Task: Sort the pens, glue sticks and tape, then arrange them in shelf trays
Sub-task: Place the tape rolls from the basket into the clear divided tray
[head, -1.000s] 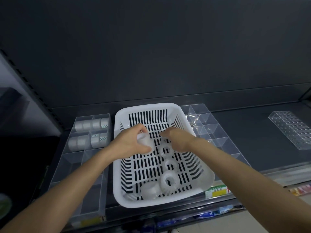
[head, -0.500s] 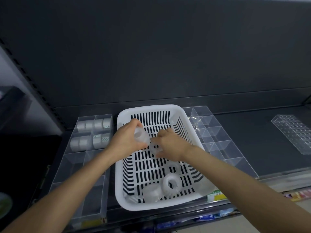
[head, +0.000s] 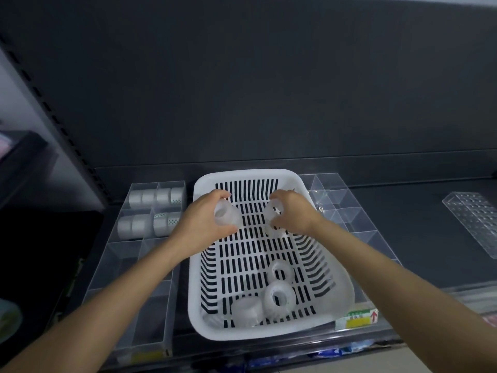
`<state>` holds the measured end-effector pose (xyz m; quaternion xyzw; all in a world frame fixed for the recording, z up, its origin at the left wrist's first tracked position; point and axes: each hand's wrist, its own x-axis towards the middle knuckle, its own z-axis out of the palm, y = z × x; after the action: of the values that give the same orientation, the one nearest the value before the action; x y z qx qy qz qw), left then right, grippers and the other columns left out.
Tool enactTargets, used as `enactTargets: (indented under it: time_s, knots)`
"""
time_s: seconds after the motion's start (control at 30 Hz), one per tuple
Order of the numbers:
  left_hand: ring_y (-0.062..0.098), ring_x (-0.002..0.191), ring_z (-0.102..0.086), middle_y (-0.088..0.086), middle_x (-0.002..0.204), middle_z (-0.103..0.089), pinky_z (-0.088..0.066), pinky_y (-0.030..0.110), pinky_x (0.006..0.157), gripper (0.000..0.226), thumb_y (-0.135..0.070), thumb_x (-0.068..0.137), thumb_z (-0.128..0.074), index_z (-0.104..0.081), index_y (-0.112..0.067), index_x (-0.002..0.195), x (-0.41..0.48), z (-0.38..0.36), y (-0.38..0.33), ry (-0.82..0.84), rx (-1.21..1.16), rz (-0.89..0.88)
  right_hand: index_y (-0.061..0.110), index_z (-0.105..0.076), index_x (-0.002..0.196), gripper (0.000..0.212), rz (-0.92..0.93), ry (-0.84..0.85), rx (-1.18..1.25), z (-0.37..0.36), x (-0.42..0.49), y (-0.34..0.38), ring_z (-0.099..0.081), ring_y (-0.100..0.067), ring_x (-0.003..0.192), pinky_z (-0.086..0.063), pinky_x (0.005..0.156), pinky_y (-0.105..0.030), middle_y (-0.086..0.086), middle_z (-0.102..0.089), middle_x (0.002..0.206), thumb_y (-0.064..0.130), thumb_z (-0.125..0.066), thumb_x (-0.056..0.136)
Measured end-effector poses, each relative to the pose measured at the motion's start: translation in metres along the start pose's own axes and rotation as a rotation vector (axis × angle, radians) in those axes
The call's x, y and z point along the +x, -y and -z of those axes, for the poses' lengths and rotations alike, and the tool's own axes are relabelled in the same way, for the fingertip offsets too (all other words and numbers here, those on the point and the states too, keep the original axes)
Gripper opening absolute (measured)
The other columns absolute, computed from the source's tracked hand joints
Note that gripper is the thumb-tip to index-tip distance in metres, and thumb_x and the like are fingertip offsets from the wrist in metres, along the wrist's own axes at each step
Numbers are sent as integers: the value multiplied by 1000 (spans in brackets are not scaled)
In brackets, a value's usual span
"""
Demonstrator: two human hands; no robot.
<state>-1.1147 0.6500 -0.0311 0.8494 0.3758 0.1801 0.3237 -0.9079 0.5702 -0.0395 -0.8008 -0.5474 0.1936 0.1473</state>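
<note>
The left hand (head: 207,220) has its fingers curled round 1 clear tape roll (head: 224,215), lifted over the far part of the white basket (head: 242,175). The right hand (head: 294,214) grips a second roll (head: 271,211) beside it. A third roll (head: 274,230) sits just under that hand, and I cannot tell if it is held or lies on the basket floor. 3 loose rolls (head: 278,297) lie at the near end of the basket.

The step seems to be carrying these rolls to the left tray (head: 121,262). There the stored rolls (head: 157,197) already fill the 4 far compartments, so the next free compartment, nearer to the person, looks like the right place. It is better to set each roll on its edge, side by side like the others — and to lift well over the basket rim, since the clear film is probably slippery.
</note>
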Motion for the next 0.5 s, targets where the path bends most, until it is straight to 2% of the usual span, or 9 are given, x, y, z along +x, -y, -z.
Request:
enactTargets:
  time_s: [0.1, 0.23, 0.37, 0.43, 0.5]
  knots:
    - [4, 105, -45, -8, 127, -51, -37, 21, 86, 61, -28, 74, -77, -51, -25, 129, 2, -2, 0, 43, 43, -37, 14, -46, 131, 52, -24, 135, -102, -7, 2, -2, -55, -21, 99, -45, 75, -24, -7, -56, 118, 7, -64, 83]
    - [4, 103, -46, -10, 123, -50, -36, 18, 84, 59, -27, 74, -74, -51, -26, 128, 5, -7, -3, 169, 134, -72, 16, -48, 105, 22, 6, 105, -220, -22, 5, -2, -52, -23, 90, -42, 65, -27, -3, -51, 93, 13, -57, 85]
    - [8, 112, -49, -8, 127, -50, -42, 24, 95, 57, -25, 77, -70, -51, -24, 130, 14, -19, -2, 270, 233, -106, 17, -47, 104, 23, -16, 77, -244, -26, 9, -1, -52, -25, 90, -40, 66, -30, -3, -52, 91, 17, -56, 83]
    - [10, 112, -50, -6, 128, -50, -44, 25, 94, 56, -23, 80, -67, -48, -23, 132, 18, -26, -3, 310, 293, -121, 16, -49, 105, 23, -16, 67, -235, -26, 9, -2, -53, -24, 88, -40, 65, -30, -4, -53, 92, 18, -56, 83]
    - [11, 109, -51, -5, 126, -50, -46, 27, 91, 58, -25, 80, -69, -47, -23, 133, 20, -33, 0, 353, 355, -139, 15, -48, 102, 21, -15, 70, -216, -26, 9, -3, -54, -23, 84, -37, 57, -25, -4, -52, 91, 17, -56, 83]
